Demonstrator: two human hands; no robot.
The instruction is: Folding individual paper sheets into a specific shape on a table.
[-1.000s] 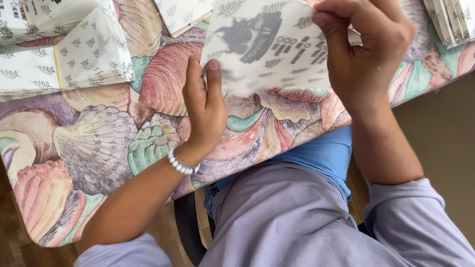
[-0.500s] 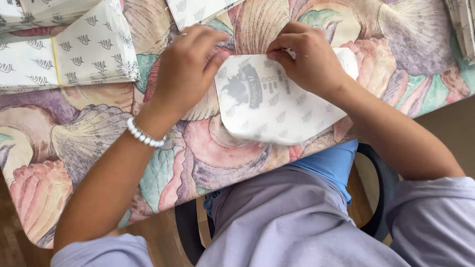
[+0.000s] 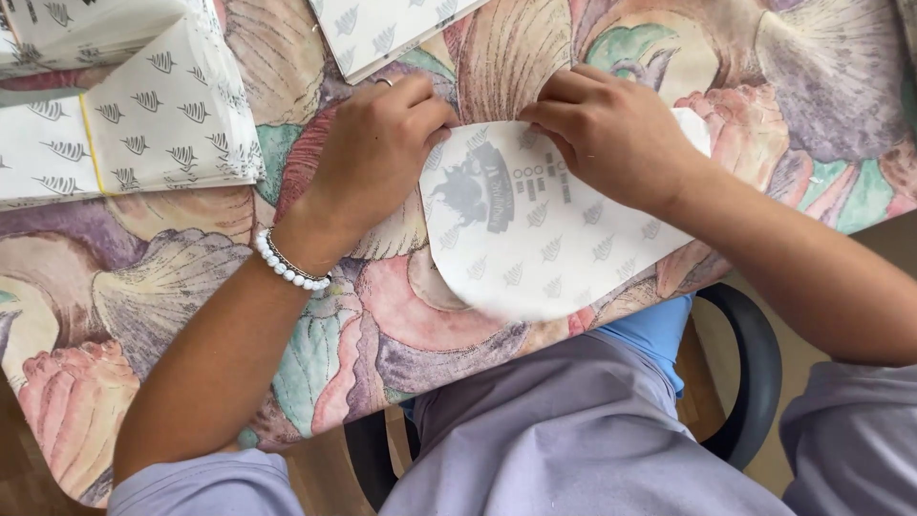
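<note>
Head view, looking down at the table edge. The sheet of thin white paper [image 3: 535, 239], printed with small grey leaf marks and a darker grey emblem, lies flat on the shell-patterned tablecloth [image 3: 172, 287]; its rounded near edge reaches the table's edge at about 6 o'clock from the hands.

Left hand [image 3: 373, 158]: fingers curled narrow, fingertips pressing down on the paper's upper left edge. A white bead bracelet [image 3: 289, 265] sits on that wrist, at 7 o'clock from the hand.

Right hand [image 3: 611, 134]: fingers likewise curled, resting on the paper's top edge at 3 o'clock from the left hand. The two sets of fingertips are near each other but apart. Whether the edge is pinched or only pressed cannot be told.

Stack of folded paper bags [image 3: 124, 115] in the same leaf print: at 9 o'clock from the left hand, well apart from the sheet. Another printed sheet [image 3: 382, 29] lies at 12 o'clock, at the frame's top. Black chair rim [image 3: 759, 373] shows under the table edge.
</note>
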